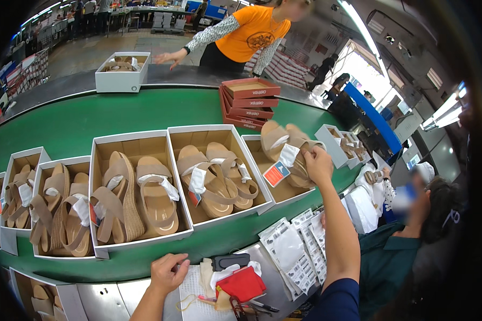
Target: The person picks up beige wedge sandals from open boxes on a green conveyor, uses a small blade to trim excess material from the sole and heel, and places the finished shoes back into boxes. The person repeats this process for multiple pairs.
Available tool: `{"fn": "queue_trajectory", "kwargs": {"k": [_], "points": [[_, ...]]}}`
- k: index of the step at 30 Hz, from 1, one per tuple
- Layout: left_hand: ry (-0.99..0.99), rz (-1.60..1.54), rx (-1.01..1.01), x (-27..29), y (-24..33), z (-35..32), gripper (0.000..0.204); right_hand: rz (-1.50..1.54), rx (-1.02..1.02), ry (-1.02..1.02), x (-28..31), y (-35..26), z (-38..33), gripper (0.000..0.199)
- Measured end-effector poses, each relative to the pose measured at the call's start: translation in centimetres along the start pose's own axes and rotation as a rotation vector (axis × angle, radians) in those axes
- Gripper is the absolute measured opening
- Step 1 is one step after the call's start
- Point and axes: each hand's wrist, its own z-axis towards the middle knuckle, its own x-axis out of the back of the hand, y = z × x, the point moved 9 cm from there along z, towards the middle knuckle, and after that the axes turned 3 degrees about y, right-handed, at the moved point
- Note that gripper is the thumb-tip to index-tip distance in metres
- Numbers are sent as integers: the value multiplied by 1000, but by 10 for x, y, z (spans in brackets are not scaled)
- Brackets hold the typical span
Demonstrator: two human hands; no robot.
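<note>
From where I stand, the grey floor (136, 45) of this big room runs back under bright tube lamps (361, 29). A long green bench (160, 109) goes across, with a grey metal strip (177, 75) past its far edge. There, a person in an orange shirt (257, 35) reaches a hand (171, 57) toward an open white cardboard box (118, 81). Another person, in a dark green top (388, 262), is by the bench's near edge, over to the right.

A row of white shoe boxes (144, 243) stands along the near edge, with tan strappy shoes (158, 200) inside. A stack of flat red-brown cardboard trays (255, 93) sits by the far edge. On the silver metal shelf (99, 297) below the near edge lie white printed papers (289, 251), and the right arm (340, 235) hides some of them. A bright red cloth (240, 285) is there too.

The pair of tan sandals (300, 170) is over the last big box on the row's right. The right hand (318, 162) pinches it tight by a strap. The left hand (168, 272) is near the near edge, fingers bent loosely; I can't tell how wide they are. A little orange and blue tag (276, 174) hangs from the sandals.
</note>
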Motion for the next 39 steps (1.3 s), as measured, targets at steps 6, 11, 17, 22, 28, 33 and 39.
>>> {"fn": "queue_trajectory", "kwargs": {"k": [6, 11, 17, 22, 28, 33, 39], "points": [[90, -190, 158, 36, 38, 0, 18, 457, 69, 4, 143, -76, -84, 40], [115, -463, 182, 82, 113, -40, 69, 887, -111, -374, 142, -154, -242, 39], [208, -268, 439, 165, 103, -174, 76, 865, 381, -702, 120, -273, -434, 26], [485, -683, 687, 210, 56, -248, 71, 999, 168, -824, 122, -265, -476, 19], [444, -14, 367, 258, 141, -197, 76, 938, 36, -865, 105, -226, -476, 39], [-17, 767, 137, 197, 164, -153, 79, 1137, -114, -1158, 61, -213, -515, 52], [-68, 733, 245, 193, 140, -158, 81, 1321, -200, -1176, 54, -197, -522, 56]]}}
